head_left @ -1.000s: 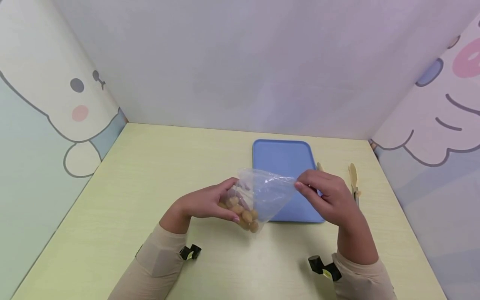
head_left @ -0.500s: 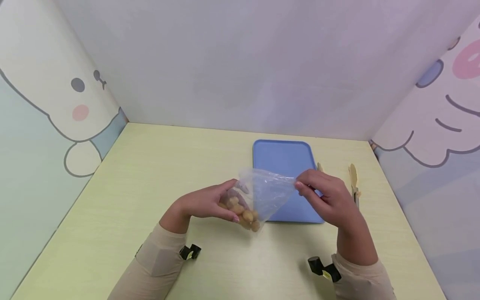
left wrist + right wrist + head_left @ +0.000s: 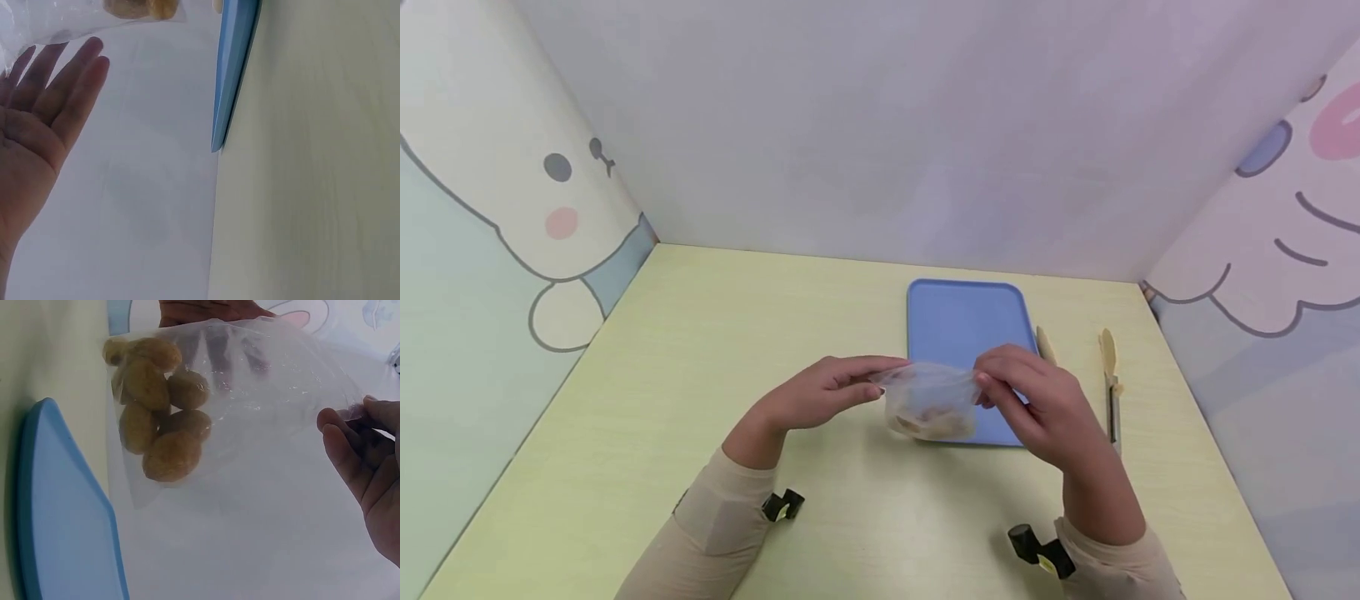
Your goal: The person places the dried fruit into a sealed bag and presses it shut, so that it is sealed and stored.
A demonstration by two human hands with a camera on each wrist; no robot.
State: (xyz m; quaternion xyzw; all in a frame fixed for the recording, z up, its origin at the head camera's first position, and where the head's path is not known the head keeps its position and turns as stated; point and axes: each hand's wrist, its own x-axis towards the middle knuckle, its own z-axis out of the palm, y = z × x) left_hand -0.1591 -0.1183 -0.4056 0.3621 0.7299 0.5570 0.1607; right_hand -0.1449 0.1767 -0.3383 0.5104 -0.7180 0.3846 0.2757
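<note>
A clear plastic bag hangs between my hands above the near part of the blue tray. Inside lie several small brown potatoes, plain in the right wrist view. With thumb and fingertips my right hand pinches the right corner of the bag's mouth. My left hand has the bag's left upper edge between its thumb and forefinger. Its other fingers stretch out straight and spread against the far side of the bag. The left thumb is out of frame in the left wrist view.
Behind the bag, the blue tray lies on the pale wooden table. Right of it are a wooden utensil, partly behind my right hand, and metal tongs with pale tips. Printed walls enclose the table.
My left hand has let go of the potato-filled lower part and shifted to the bag's upper edge. The bag has swung down to hang, and my right hand has moved slightly left.
</note>
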